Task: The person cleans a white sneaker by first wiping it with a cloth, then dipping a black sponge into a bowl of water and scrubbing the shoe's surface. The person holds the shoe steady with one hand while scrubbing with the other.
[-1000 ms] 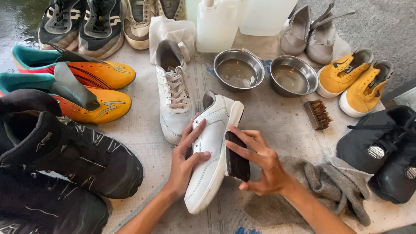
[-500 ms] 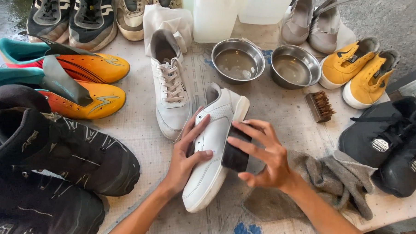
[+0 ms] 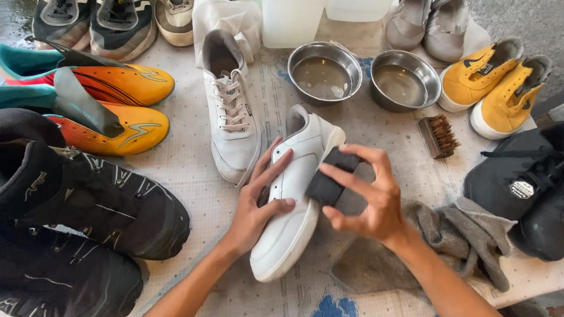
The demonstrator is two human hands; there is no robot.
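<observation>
- Since the earlier frames the black sponge [image 3: 331, 177] has turned from flat against the shoe's side to tilted — one end now up by the heel — and the right hand [image 3: 366, 202] has shifted with it.
- Near edge of the mat [image 3: 189, 180]: the left hand [image 3: 257, 206] lies on the white shoe [image 3: 293, 199], fingers spread over its upper, thumb on the side — pressing, not closed round it.
- The right hand pinches the sponge between thumb and fingers, against the shoe's outer side, mid-mat.
- Just right of that wrist, a grey cloth [image 3: 459, 233].
- Left edge: black boots [image 3: 77, 209].
- Right edge: black shoes [image 3: 539, 187]; a brush [image 3: 439, 136] inward of them.
- Farther: a second white shoe [image 3: 230, 110], two steel bowls [image 3: 360, 77], orange shoes [image 3: 99, 102], yellow shoes [image 3: 495, 85].
</observation>
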